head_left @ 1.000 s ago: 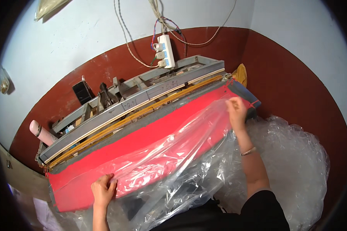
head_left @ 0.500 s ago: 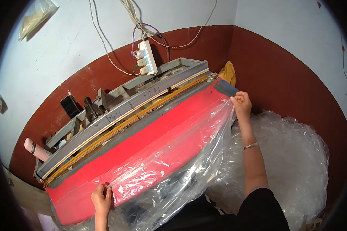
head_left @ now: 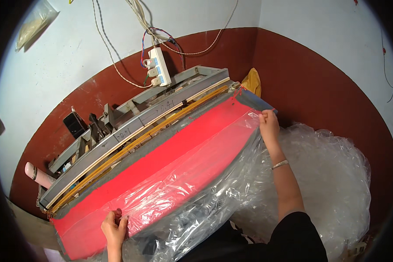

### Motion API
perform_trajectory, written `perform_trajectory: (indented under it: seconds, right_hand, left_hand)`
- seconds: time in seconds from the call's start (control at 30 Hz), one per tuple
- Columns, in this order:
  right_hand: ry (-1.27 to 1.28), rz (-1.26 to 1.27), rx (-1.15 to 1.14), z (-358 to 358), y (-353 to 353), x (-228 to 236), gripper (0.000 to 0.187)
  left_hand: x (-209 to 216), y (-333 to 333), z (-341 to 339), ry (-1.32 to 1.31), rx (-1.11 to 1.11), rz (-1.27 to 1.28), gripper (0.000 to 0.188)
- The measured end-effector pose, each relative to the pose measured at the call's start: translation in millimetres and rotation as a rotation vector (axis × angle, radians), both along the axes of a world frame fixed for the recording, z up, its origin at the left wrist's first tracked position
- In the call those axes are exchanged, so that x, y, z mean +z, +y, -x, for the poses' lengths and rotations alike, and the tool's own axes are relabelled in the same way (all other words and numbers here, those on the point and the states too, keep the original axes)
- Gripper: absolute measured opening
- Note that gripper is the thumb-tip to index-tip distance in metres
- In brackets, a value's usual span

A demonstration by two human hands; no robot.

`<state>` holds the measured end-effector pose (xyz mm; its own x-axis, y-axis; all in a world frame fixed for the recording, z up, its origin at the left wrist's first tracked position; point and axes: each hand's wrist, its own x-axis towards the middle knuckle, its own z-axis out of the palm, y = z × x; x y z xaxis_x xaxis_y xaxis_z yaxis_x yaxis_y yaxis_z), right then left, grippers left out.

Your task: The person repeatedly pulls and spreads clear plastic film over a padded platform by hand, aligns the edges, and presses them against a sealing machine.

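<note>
A sheet of clear plastic film (head_left: 222, 198) stretches between my two hands, shiny and creased along its near side. Its far edge lies over a long bright red strip (head_left: 161, 168) on a dark grey work surface (head_left: 131, 178). My left hand (head_left: 113, 231) pinches the film near the strip's left part, fingers closed. At the strip's right end, by the grey surface's corner, my right hand (head_left: 270, 126) grips the film's edge between thumb and fingers. Under the film the red still shows through.
Behind the strip runs a long grey metal frame (head_left: 155, 112) with yellow rods (head_left: 161, 130). A white power strip (head_left: 160, 65) with plugs stands against the wall. A pink bottle (head_left: 39, 174) and black phone (head_left: 75, 125) sit leftward. Bundled clear plastic (head_left: 323, 183) heaps at right.
The film now lies flatter and tauter over the red strip, with fewer folds near my right hand. Both hands keep their hold; the view has shifted slightly.
</note>
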<state>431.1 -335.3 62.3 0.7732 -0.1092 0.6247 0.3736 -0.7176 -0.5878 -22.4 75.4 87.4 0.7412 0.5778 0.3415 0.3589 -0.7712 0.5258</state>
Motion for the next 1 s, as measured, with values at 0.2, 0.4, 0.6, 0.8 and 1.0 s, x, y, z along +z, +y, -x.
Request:
perform_trajectory:
  seconds: [0.2, 0.4, 0.6, 0.8, 1.0]
  right_hand:
    - [0.121, 0.243, 0.277, 11.7, 8.6, -1.0, 0.019]
    - [-0.61, 0.442, 0.042, 39.9, 16.6, 17.6, 0.036]
    - [-0.063, 0.219, -0.243, 22.0, 2.1, 3.2, 0.045]
    - [-0.216, 0.181, 0.07, 22.5, 6.5, 11.4, 0.02]
    - [-0.313, 0.335, 0.129, 30.3, 7.2, 9.8, 0.013]
  left_hand:
    - [-0.4, -1.5, -0.8, -0.004, 0.023, 0.043, 0.023]
    - [0.7, -2.6, 0.6, 0.006, 0.013, -0.001, 0.024]
    - [-0.9, -1.5, -1.2, 0.005, 0.011, 0.004, 0.024]
    - [-0.5, -1.7, -1.1, -0.017, 0.003, -0.023, 0.024]
    - [0.2, -2.4, -2.4, -0.028, 0.001, -0.049, 0.024]
